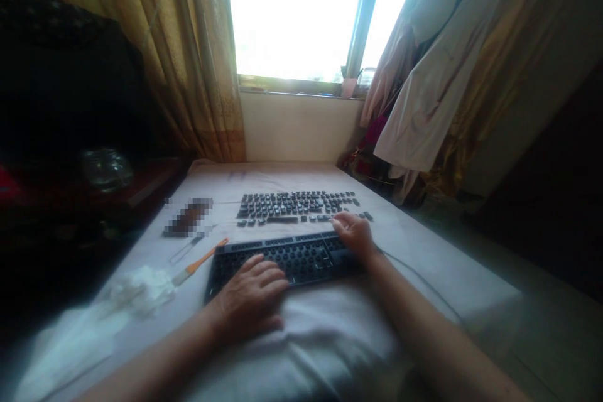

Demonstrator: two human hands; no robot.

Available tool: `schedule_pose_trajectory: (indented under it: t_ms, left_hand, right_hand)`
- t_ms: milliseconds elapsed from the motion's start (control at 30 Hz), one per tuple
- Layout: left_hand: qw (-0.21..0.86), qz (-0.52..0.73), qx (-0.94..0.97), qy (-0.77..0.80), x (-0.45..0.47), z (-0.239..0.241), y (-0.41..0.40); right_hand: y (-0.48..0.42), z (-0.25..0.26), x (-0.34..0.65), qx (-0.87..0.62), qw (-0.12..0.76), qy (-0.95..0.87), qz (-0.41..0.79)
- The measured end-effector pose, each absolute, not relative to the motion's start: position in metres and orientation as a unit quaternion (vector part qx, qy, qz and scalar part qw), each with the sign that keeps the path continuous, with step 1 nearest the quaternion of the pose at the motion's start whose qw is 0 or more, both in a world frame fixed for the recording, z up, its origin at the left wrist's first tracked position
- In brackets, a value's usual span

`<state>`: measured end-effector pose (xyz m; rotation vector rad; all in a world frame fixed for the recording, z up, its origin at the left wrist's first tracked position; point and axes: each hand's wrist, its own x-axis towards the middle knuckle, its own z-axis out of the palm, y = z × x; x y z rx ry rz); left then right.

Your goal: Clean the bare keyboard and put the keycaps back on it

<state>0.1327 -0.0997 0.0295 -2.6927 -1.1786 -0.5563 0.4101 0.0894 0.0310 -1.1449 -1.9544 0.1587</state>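
Resting on the near left part of a black computer keyboard [301, 257]: left hand [254, 292], fingers loosely side by side, thumb apart from them, nothing seen clamped. Right hand [353, 235] at the keyboard's far right corner, thumb and index finger drawn close. Cannot tell whether a small piece sits between them.

Keyboard lies mid-surface [438, 257], nearer the near edge than the keycaps. Long axis left to right, right end set slightly farther off. Main key field looks bare of caps. Loose black keycaps [277, 207] set out in rows toward the far edge, roughly along the same axis; long spacebar cap [282, 220] in the row closest to the keyboard.

Relation to note: right fingertips sit between keyboard and keycap rows, toward their right end. From there, most caps lie leftward and farther off; the keyboard lies leftward and closer in. Of the 2 hands, the right is nearer the caps.

Toward the left edge: orange-handled brush [203, 261] just beside the keyboard, bristles by crumpled white tissue [141, 291]. Brown item [188, 218] beyond, masked, identity unclear. Cable [424, 281] trails past the right forearm toward the near right corner.
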Motion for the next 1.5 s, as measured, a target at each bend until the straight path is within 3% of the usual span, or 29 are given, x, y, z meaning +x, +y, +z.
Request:
schedule_pose_trajectory:
  t_ms: [967, 1500]
  left_hand:
    - [0.149, -0.234, -0.823, -0.496, 0.148, 0.021, -0.051]
    - [0.204, -0.275, -0.804, -0.485, 0.137, 0.021, -0.054]
  right_hand:
    - [0.115, 0.063, 0.369, -0.401, 0.464, -0.78, 0.123]
    - [0.093, 0.043, 0.38, -0.346, 0.353, -0.849, 0.185]
